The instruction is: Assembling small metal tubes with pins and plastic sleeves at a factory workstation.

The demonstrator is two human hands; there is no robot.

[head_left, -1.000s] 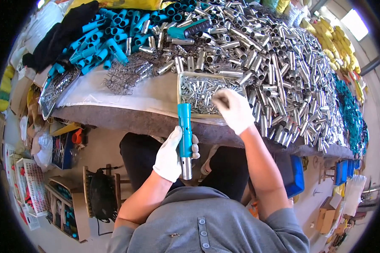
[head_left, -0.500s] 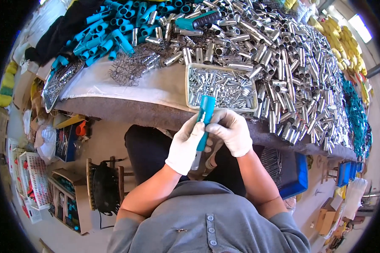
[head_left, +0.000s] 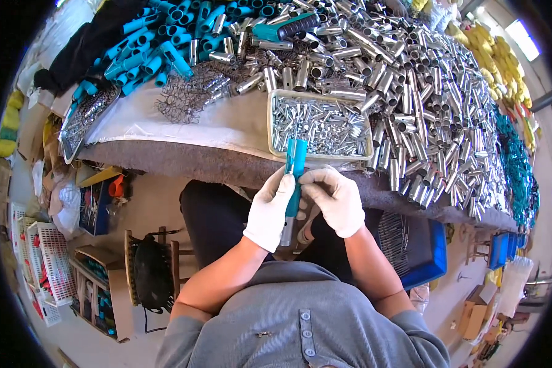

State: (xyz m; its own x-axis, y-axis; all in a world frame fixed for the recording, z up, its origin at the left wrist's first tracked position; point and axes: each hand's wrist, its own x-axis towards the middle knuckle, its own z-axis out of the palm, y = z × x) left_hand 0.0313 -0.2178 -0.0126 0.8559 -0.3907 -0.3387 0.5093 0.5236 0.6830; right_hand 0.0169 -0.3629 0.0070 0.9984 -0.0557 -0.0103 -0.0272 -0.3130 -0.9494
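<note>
Where one second ago our right hand (head_left: 337,202) was over the shallow tray (head_left: 270,126) of small metal parts (head_left: 325,126), we now see it at the right side of the teal tube (head_left: 297,158). Against half a second ago, little has changed: both hands stay at the tube, the right one's fingers slightly shifted. Our left hand (head_left: 267,211) is wrapped round the tube, thumb along the front, fingertips showing past its right edge. On the right, thumb and forefinger are bent toward each other at the tube's side; we can't tell if they pinch anything. We have the tube tilted slightly, silver end (head_left: 286,233) down, in front of the table edge (head_left: 184,161), its top just before the tray in view.
</note>
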